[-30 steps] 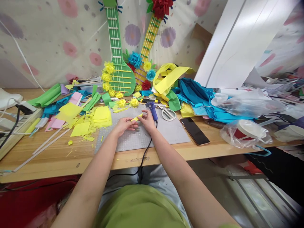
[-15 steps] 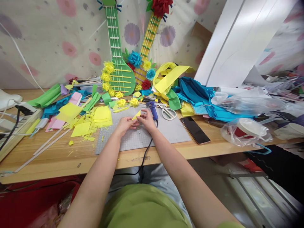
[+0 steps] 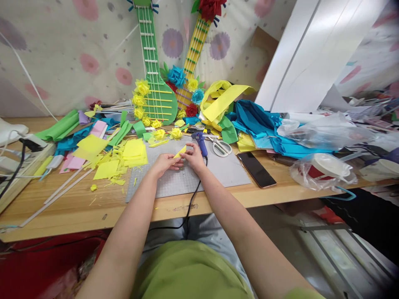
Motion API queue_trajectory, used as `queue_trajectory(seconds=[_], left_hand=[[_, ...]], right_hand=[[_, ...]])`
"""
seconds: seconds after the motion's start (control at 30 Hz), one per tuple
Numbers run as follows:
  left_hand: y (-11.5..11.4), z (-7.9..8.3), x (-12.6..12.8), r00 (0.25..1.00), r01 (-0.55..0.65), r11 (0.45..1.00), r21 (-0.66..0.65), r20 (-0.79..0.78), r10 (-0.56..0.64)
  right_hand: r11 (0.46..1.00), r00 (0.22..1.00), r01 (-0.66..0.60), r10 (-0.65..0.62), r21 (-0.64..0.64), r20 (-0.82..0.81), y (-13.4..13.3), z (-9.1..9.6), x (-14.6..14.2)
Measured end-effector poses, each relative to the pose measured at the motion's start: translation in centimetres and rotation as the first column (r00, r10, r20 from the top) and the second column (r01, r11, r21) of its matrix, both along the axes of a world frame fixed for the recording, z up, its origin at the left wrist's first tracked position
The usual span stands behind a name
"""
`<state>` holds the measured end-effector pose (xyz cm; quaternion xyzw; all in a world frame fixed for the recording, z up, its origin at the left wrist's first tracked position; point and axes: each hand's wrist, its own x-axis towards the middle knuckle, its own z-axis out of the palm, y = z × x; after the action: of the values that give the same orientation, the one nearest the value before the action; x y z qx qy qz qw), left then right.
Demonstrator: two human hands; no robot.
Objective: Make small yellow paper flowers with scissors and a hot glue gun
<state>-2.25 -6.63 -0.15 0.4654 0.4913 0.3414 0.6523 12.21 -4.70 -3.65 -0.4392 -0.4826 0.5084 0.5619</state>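
Between my two hands is a small folded piece of yellow crepe paper [image 3: 180, 152], held above the grey cutting mat [image 3: 174, 185]. My left hand [image 3: 166, 164] pinches its lower left end, and my right hand [image 3: 193, 157] grips the right side with bent fingers. Just beyond my right hand lies a blue glue gun [image 3: 200, 143], its black cord running under my right wrist. White-handled scissors [image 3: 220, 147] rest to the right of it. Yellow paper flowers [image 3: 176, 133] sit behind my hands, and a stack of yellow paper squares [image 3: 134, 153] lies to the left.
A green paper lute [image 3: 158, 101] and a yellow one [image 3: 196, 45] lean on the wall. A phone [image 3: 256, 170] lies right of the mat, near a bagged cup [image 3: 324, 172]. Blue crepe paper [image 3: 258, 120] is heaped behind. Thin white sticks [image 3: 56, 198] lie at left.
The yellow paper between my fingers has tilted slightly and looks narrower. Both hands stay almost in the same place, still holding it.
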Motion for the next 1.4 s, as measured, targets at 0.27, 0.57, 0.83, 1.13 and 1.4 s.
queue_trajectory(seconds=[0.27,0.57,0.83,1.13,1.4], left_hand=[[0.08,-0.36,0.09,0.999,-0.006,0.999,0.044,-0.035,0.007],[-0.01,-0.47,0.38,0.999,0.015,0.999,0.029,-0.032,-0.014],[-0.03,-0.51,-0.36,0.997,0.066,0.997,0.034,-0.038,-0.065],[-0.12,-0.61,-0.30,0.997,0.043,0.998,0.040,-0.058,-0.041],[-0.36,-0.52,0.36,0.998,-0.016,0.999,0.045,-0.054,0.018]], right_hand=[[1.000,1.000,-0.023,0.023,-0.002,-0.022,-0.47,0.77,-0.09],[1.000,1.000,0.007,-0.007,-0.006,-0.020,0.04,0.11,-0.39],[0.999,0.997,0.045,-0.045,0.000,-0.065,0.13,0.22,0.13],[1.000,0.994,0.019,-0.019,0.004,-0.106,-0.03,0.59,0.26],[0.999,0.998,0.050,-0.049,-0.021,0.051,0.12,0.32,-0.17]])
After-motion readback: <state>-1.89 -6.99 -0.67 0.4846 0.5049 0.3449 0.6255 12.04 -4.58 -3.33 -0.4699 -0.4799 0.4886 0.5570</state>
